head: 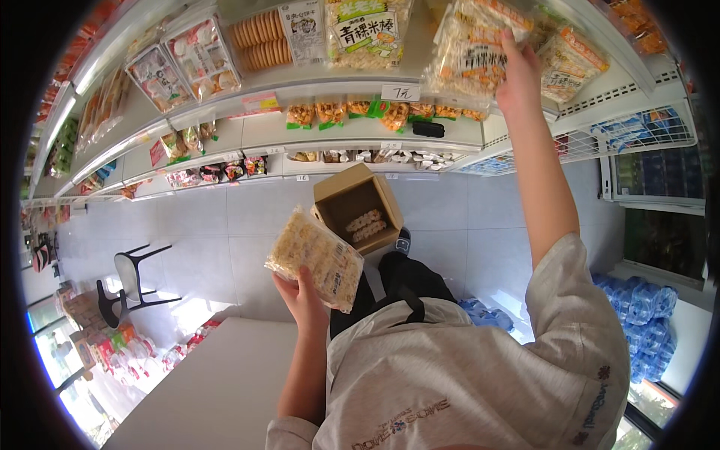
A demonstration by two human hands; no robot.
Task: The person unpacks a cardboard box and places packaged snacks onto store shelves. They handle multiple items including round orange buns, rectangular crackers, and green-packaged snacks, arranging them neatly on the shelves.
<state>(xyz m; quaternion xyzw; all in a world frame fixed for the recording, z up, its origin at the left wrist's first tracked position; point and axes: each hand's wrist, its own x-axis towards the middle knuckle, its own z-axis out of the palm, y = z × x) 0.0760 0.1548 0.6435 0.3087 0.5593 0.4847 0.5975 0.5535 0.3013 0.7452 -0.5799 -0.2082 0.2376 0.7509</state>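
Note:
My left hand (302, 298) holds up a clear plastic bag of puffed grain sticks (315, 256) by its lower edge, over the floor and beside the cardboard box. Up at the top shelf, my right hand (520, 73) grips the edge of an orange-and-clear bag of grain sticks (472, 56) that rests among similar bags. To its right leans another orange-trimmed bag (574, 64). Below, an open cardboard box (337, 188) stands on the floor by my foot, with a few wrapped sticks (365, 222) at its bottom.
A green-labelled bag (368, 34) and a biscuit pack (261, 39) share the top shelf. Lower shelves carry small snack bags (332, 112) and a black object (428, 129). A wire basket (647, 132) hangs at right. A chair (132, 278), a white surface (225, 388) and bottled water packs (641, 309) surround me.

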